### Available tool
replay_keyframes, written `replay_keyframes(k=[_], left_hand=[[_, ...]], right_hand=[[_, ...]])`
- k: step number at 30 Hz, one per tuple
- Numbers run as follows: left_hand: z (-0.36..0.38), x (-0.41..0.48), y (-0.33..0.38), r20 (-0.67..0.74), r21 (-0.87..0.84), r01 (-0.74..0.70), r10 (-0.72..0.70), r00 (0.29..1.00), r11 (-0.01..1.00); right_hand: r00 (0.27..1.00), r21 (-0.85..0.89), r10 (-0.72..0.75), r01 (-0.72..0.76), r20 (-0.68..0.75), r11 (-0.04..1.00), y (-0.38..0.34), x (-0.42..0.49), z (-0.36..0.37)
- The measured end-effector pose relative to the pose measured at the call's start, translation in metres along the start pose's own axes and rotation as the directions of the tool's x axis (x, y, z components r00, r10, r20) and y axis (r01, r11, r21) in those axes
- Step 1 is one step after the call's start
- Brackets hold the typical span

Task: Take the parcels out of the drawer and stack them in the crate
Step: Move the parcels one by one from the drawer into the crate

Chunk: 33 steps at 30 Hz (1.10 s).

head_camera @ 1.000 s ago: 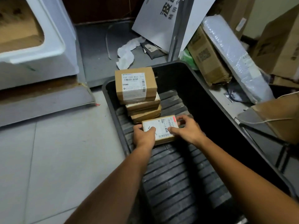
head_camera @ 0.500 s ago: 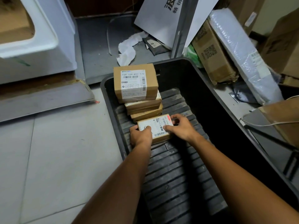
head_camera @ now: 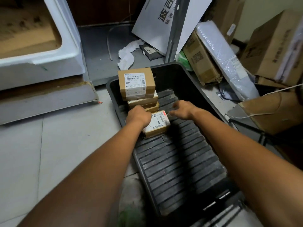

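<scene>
Crate [head_camera: 180, 161]: black, with a ribbed bottom, standing on the tiled floor [head_camera: 49, 153]; both forearms reach into it.
Small parcel [head_camera: 158, 124]: brown with a white label, lying flat on the crate bottom near the left wall, just in front of the stack.
Left hand [head_camera: 138, 115]: its grip is on the parcel's left end, with the fingers bent down over the far edge.
Right hand [head_camera: 183, 109]: blurred, its grip slack and the fingers loosely spread just beside the parcel's far right corner; I cannot tell if they touch it.
Stack of parcels [head_camera: 136, 86]: three brown boxes in the crate's far left corner, the largest on top.
Beyond: crumpled paper [head_camera: 126, 54], a cardboard box [head_camera: 201, 63] and a bubble-wrapped packet [head_camera: 226, 59].
</scene>
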<state>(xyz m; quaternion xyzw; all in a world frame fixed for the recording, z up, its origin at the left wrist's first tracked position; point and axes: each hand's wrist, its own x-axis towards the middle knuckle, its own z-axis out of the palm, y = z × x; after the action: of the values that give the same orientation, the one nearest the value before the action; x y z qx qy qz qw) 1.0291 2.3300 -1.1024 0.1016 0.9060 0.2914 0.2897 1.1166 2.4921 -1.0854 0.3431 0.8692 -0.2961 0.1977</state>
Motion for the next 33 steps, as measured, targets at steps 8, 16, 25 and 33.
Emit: replay_keyframes(k=[8,16,25,33], left_hand=[[-0.089,-0.060,0.016,-0.050,0.326,-0.273,0.305,0.951,0.905],[-0.211,-0.102,0.002,-0.181,0.403,-0.249,0.343,0.922,0.881],[-0.328,-0.133,-0.059,-0.328,0.420,-0.163,0.317,0.890,0.893],[-0.420,-0.141,-0.142,-0.423,0.412,-0.009,0.200,0.884,0.911]], right_hand=[[0.987,-0.216,-0.128,0.105,-0.094,0.971,-0.072,-0.073,-0.048],[0.947,-0.402,-0.296,0.223,-0.128,0.888,-0.168,-0.138,-0.074],[0.876,-0.435,-0.468,0.377,-0.120,0.818,-0.292,-0.169,-0.045],[0.822,-0.393,-0.549,0.459,-0.151,0.796,-0.375,-0.164,-0.006]])
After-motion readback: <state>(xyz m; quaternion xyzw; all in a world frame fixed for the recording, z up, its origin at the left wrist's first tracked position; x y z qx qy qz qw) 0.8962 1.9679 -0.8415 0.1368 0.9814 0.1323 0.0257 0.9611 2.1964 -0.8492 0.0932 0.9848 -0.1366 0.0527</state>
